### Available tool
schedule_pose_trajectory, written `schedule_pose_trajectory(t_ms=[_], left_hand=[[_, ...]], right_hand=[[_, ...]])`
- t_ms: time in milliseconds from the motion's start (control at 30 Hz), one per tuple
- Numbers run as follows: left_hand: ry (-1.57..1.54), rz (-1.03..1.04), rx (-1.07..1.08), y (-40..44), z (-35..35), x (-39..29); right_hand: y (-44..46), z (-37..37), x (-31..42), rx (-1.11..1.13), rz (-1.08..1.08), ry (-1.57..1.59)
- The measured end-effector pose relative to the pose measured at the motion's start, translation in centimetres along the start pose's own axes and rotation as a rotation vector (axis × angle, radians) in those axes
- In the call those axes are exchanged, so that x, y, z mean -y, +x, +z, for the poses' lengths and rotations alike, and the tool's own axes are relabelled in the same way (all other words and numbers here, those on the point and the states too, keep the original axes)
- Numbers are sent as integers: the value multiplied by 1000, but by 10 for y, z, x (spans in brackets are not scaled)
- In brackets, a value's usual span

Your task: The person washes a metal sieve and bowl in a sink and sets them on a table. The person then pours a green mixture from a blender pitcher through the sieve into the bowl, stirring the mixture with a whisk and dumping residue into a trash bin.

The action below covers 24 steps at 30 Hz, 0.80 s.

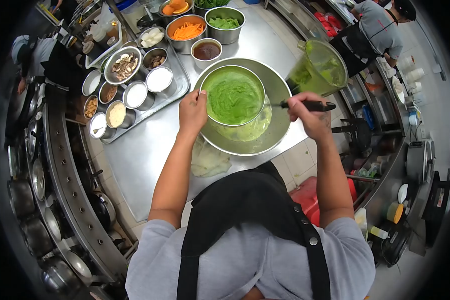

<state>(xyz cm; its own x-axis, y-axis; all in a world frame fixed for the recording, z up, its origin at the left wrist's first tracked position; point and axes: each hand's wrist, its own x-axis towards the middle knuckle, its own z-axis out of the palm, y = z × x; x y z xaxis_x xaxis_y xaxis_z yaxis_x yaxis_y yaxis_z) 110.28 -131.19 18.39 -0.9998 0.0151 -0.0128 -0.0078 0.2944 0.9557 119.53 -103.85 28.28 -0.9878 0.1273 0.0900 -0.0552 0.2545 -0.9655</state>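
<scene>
A round strainer (233,95) full of thick green puree sits over a large metal bowl (281,95). Thin green liquid (245,131) lies in the bottom of the bowl. My left hand (193,111) grips the strainer's left rim. In my right hand (311,114) is a black-handled utensil (315,106), whose thin end reaches toward the strainer's right edge and is blurred. Beyond that hand, to the upper right, stands a blender jar (325,67) coated with green puree. A pale, wet cloth (208,159) lies on the table below the bowl.
The steel table (140,165) carries a tray (182,75) of small ingredient containers at the left. Pots of carrot strips (187,31) and chopped greens (224,23), plus a cup of brown liquid (206,50), stand behind the bowl. Co-workers (380,30) (42,55) stand at both sides.
</scene>
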Motion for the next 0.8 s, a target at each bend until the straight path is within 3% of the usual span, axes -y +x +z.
schedule_pose_trajectory(t_ms=[100, 233, 367, 467, 500, 567, 667, 700, 767, 800], left_hand=[[-15, -47, 40, -8, 10, -3], [-63, -93, 30, -6, 8, -10], [-37, -3, 38, -3, 7, -2], [5, -14, 42, -6, 16, -6], [-3, -12, 33, -6, 18, -3], [-22, 70, -12, -5, 9, 5], [23, 62, -1, -2, 9, 17], [21, 54, 18, -5, 10, 8], [-7, 31, 22, -6, 13, -1], [-31, 9, 13, -7, 11, -1]], right_hand=[[8, 22, -12, -146, -102, 14], [-13, 15, -6, 117, -81, 58], [-3, 6, -15, -171, 35, 97], [1, 34, -14, -60, -159, 14], [-3, 30, -11, 34, -142, -50], [-11, 13, -1, 21, 42, 84], [3, 9, -19, -182, 50, 142], [7, 23, -18, -240, -39, -48], [-6, 37, 10, -63, -116, -66], [-11, 33, 9, -28, -56, -51]])
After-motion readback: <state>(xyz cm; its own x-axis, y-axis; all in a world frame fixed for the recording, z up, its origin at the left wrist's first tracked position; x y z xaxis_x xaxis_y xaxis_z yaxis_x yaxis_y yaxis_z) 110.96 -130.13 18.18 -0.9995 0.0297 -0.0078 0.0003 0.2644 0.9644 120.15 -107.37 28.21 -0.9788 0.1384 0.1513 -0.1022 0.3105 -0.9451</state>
